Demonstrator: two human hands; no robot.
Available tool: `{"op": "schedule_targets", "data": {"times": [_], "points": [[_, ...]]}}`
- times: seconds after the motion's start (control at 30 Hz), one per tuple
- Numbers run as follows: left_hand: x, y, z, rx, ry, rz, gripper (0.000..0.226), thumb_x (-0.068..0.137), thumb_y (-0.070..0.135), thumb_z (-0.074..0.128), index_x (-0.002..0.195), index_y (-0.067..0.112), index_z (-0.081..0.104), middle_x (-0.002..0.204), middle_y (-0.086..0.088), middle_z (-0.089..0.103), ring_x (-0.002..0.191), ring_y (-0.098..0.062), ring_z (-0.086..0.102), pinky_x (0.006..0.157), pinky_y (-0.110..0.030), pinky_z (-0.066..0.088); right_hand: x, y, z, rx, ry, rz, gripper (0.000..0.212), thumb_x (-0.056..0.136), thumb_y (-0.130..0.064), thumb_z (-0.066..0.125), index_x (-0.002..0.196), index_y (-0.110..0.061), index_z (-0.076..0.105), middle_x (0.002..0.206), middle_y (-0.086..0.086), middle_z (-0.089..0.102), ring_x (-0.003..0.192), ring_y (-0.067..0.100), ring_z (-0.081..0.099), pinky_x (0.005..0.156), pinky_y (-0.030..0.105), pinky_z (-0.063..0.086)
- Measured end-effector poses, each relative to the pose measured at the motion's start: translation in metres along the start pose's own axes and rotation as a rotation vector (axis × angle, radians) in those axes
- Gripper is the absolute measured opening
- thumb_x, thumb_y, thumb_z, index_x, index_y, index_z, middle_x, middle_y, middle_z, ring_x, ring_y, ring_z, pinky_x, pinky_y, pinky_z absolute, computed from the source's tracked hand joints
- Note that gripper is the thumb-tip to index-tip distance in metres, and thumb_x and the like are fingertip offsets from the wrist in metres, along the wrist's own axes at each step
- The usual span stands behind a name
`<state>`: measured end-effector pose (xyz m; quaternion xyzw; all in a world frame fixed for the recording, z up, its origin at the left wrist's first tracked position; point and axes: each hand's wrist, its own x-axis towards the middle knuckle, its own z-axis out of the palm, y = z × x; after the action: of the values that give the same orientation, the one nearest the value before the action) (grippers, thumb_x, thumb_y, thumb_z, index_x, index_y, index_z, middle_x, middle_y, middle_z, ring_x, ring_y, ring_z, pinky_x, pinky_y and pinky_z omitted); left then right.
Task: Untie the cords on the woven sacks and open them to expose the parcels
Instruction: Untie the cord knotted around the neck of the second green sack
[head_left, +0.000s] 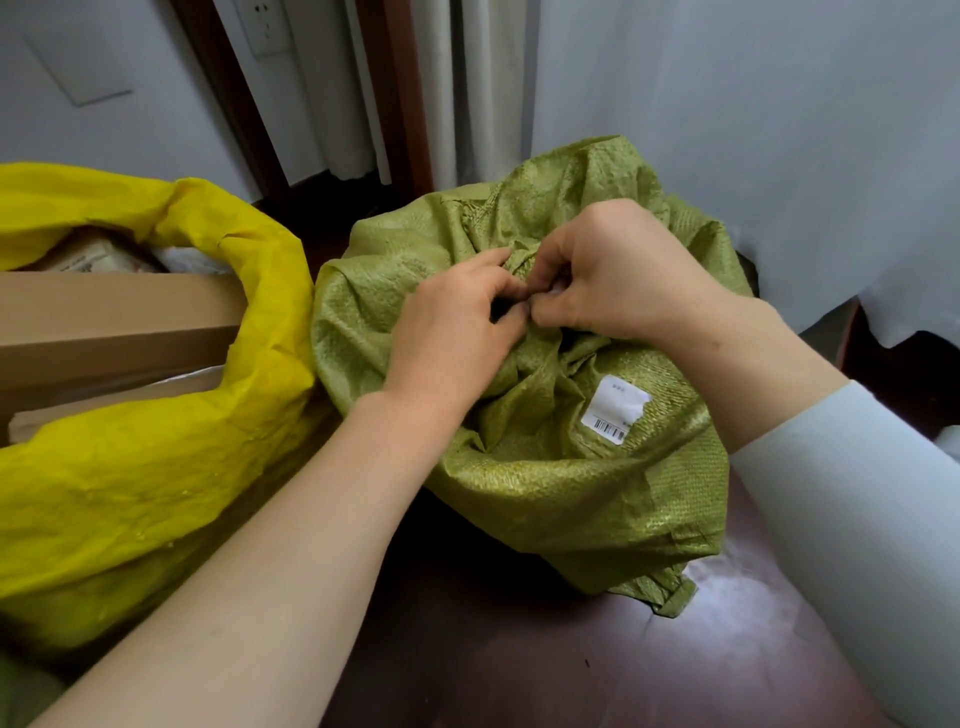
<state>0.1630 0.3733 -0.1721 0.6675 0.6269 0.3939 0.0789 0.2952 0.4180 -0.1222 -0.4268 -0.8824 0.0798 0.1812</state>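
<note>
A person works at a green woven sack (545, 467) set on the dark floor (519, 649), both hands meeting at the gathered neck (519, 262) on top of the sack. The left hand (452, 322) and the right hand (618, 280) have their fingers curled in, tips almost touching, and pinch the bunched weave. The cord itself lies under the fingers and cannot be made out. A white barcode label (618, 410) sits on the sack's near face, just below the right hand. Just beside the green sack, to its left, a yellow sack (130, 467) already gapes open, with a cardboard box (104, 322) and other parcels showing in its mouth. A pale cloth (753, 130) hangs behind the green sack.

The job looks about half done, with one sack open and this one still closed. Loosening the knot appears to be the step in hand. It would go best with one hand steadying the neck while the other teases out a single loop. Tugging the whole bunch would likely tighten it. Woven plastic slips and frays, so short, patient picks should serve better than force.
</note>
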Motion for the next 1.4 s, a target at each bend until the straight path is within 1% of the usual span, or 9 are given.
{"op": "schedule_targets", "data": {"times": [0.23,0.33,0.43,0.6,0.7,0.9,1.07,1.23,1.4], "points": [[-0.004,-0.008,0.007,0.019,0.045,0.022,0.015,0.077,0.022,0.071,0.082,0.008,0.069,0.123,-0.004,0.062,0.099,-0.024,0.065,0.083,-0.041,0.052,0.003,0.002,0.009,0.048,-0.032,0.038,0.016,0.066,-0.023,0.074,0.079,-0.014,0.072,0.067,0.0,0.064,0.069,0.016,0.058,0.065,0.028,0.048],[-0.005,-0.009,0.005,-0.01,0.019,0.028,0.013,0.074,0.022,0.072,0.079,0.012,0.068,0.122,0.001,0.062,0.095,-0.022,0.064,0.08,-0.04,0.052,0.001,0.009,0.016,0.395,-0.081,0.214,0.008,0.065,-0.011,0.074,0.064,-0.012,0.066,0.055,0.001,0.058,0.049,0.01,0.051,0.046,0.023,0.044],[-0.005,-0.01,0.002,0.005,-0.004,0.025,0.011,0.075,0.023,0.07,0.08,0.014,0.067,0.12,0.005,0.061,0.089,-0.021,0.063,0.076,-0.04,0.052,-0.002,0.012,0.015,0.589,-0.133,0.296,0.006,0.072,-0.004,0.071,0.07,-0.006,0.066,0.055,0.006,0.057,0.044,0.014,0.052,0.038,0.023,0.045],[-0.001,-0.007,-0.006,0.128,-0.07,-0.005,0.016,0.079,0.031,0.066,0.087,0.019,0.062,0.122,0.012,0.054,0.084,-0.02,0.059,0.067,-0.035,0.048,0.001,-0.001,0.005,0.014,-0.101,0.016,0.012,0.074,-0.018,0.07,0.086,-0.015,0.072,0.066,-0.004,0.059,0.061,0.015,0.056,0.062,0.031,0.051],[0.0,-0.005,-0.006,0.195,-0.12,-0.007,0.017,0.083,0.032,0.062,0.092,0.018,0.058,0.124,0.01,0.049,0.088,-0.021,0.056,0.066,-0.033,0.043,0.001,-0.001,0.008,-0.052,-0.078,-0.021,0.016,0.074,-0.024,0.069,0.088,-0.015,0.071,0.069,-0.004,0.056,0.07,0.015,0.053,0.065,0.028,0.047],[-0.002,-0.008,-0.004,-0.023,-0.111,-0.063,0.007,0.08,0.022,0.065,0.08,0.02,0.058,0.118,0.005,0.053,0.089,-0.015,0.055,0.082,-0.041,0.049,-0.005,0.009,0.019,0.575,-0.089,0.274,0.005,0.075,-0.005,0.07,0.073,-0.01,0.07,0.053,0.003,0.057,0.042,0.007,0.051,0.04,0.019,0.045],[0.005,0.003,-0.008,0.13,-0.132,-0.095,0.014,0.081,0.027,0.065,0.094,0.021,0.063,0.124,0.006,0.052,0.099,-0.019,0.057,0.084,-0.039,0.049,0.001,0.002,0.008,0.021,-0.071,0.045,0.014,0.077,-0.02,0.069,0.089,-0.013,0.072,0.073,0.0,0.064,0.073,0.018,0.06,0.07,0.032,0.051],[0.006,0.006,-0.008,0.21,-0.135,-0.061,0.016,0.083,0.029,0.065,0.095,0.019,0.064,0.125,0.007,0.052,0.101,-0.02,0.056,0.079,-0.036,0.047,-0.003,0.0,0.01,-0.146,-0.011,-0.038,0.022,0.077,-0.029,0.065,0.092,-0.014,0.073,0.082,0.007,0.069,0.081,0.026,0.062,0.072,0.037,0.052],[0.004,-0.002,-0.006,-0.064,-0.066,-0.117,0.004,0.078,0.016,0.068,0.081,0.013,0.067,0.115,0.001,0.059,0.1,-0.021,0.059,0.087,-0.041,0.049,-0.005,0.006,0.019,0.515,0.007,0.259,0.002,0.074,-0.009,0.071,0.076,-0.009,0.071,0.054,0.003,0.057,0.044,0.009,0.051,0.041,0.022,0.046]]}}
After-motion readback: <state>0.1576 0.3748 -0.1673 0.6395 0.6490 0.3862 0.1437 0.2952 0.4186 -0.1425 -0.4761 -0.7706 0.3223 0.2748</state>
